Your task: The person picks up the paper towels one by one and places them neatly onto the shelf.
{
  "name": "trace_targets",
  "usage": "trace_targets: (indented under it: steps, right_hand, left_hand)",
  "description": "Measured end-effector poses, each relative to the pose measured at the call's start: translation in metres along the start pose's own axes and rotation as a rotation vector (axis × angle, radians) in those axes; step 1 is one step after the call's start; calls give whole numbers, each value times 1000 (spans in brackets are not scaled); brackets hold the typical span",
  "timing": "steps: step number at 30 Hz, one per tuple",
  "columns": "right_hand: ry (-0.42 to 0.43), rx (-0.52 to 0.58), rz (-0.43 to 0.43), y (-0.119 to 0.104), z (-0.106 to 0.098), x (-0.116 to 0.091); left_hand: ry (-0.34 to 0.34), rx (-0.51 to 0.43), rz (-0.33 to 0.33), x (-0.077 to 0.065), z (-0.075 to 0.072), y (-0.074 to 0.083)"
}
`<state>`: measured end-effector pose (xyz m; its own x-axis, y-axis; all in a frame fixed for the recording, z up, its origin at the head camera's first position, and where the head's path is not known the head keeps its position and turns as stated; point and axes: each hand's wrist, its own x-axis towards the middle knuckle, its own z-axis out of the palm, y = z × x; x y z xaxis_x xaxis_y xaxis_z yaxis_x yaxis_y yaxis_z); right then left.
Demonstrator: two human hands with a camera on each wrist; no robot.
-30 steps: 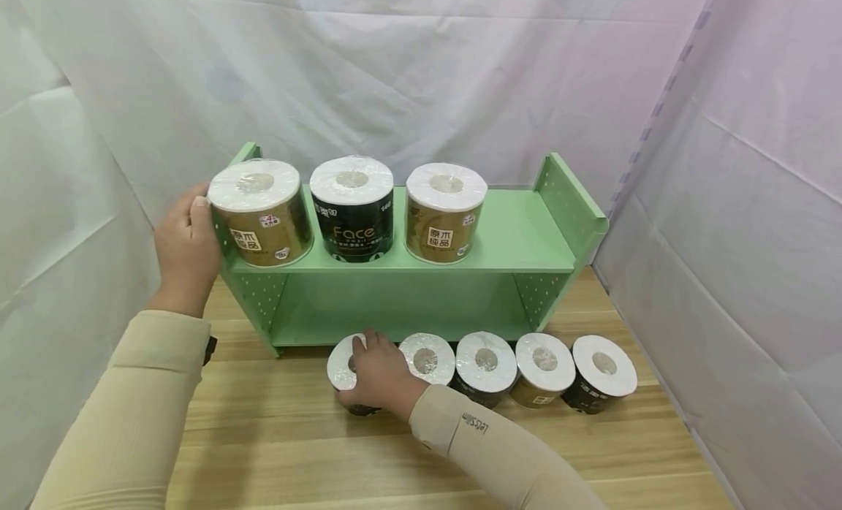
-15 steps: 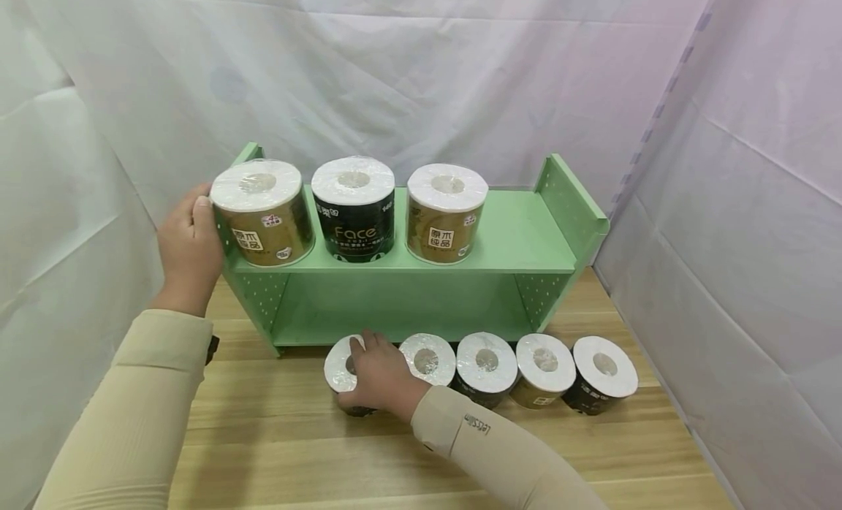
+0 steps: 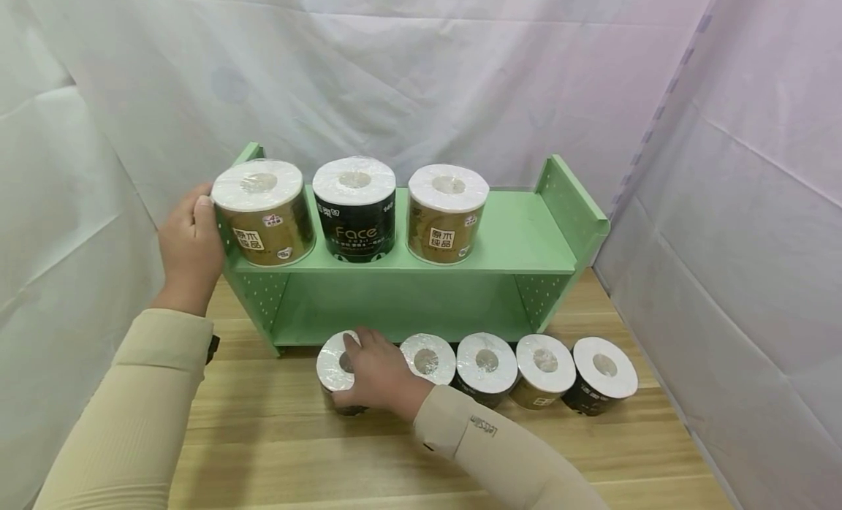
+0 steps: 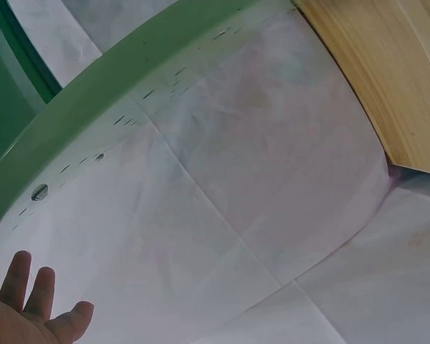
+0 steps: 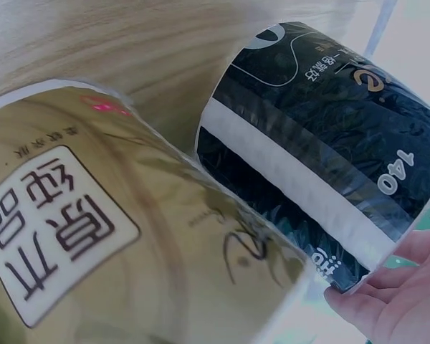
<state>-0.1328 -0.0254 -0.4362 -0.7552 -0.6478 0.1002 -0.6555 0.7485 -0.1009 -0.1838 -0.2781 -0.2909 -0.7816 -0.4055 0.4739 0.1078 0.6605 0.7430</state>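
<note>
My right hand (image 3: 375, 371) grips a black-wrapped toilet roll (image 3: 334, 364) at the left end of the front row, its fingers over the white top. In the right wrist view, fingertips sit at that roll's rim, and a gold-wrapped toilet roll (image 5: 93, 215) stands close beside it. My left hand (image 3: 189, 247) rests against the left side panel of the green shelf (image 3: 526, 232), beside another gold roll (image 3: 270, 225). The left wrist view has the left-hand fingers (image 4: 41, 294) spread and fairly straight near the panel. A black roll (image 3: 355, 221) and a gold roll (image 3: 447, 225) also stand on top.
To the right of the held roll, several rolls line the wooden table (image 3: 309, 459), among them a black one (image 3: 487, 364), a gold one (image 3: 542, 371) and another black one (image 3: 601, 375). White sheeting (image 3: 395, 79) encloses the back and sides.
My right hand has shifted the black toilet roll slightly left, widening its gap from the neighbouring roll. My left hand stays at the shelf's side.
</note>
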Motion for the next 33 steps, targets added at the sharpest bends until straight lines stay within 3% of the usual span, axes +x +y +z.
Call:
trace_targets:
  steps: [21, 33]
  right_hand:
    - [17, 117, 3, 2, -32, -8]
    - [19, 120, -63, 9, -57, -16]
  left_hand:
    - [6, -13, -3, 0, 0, 0]
    - [7, -7, 5, 0, 0, 1]
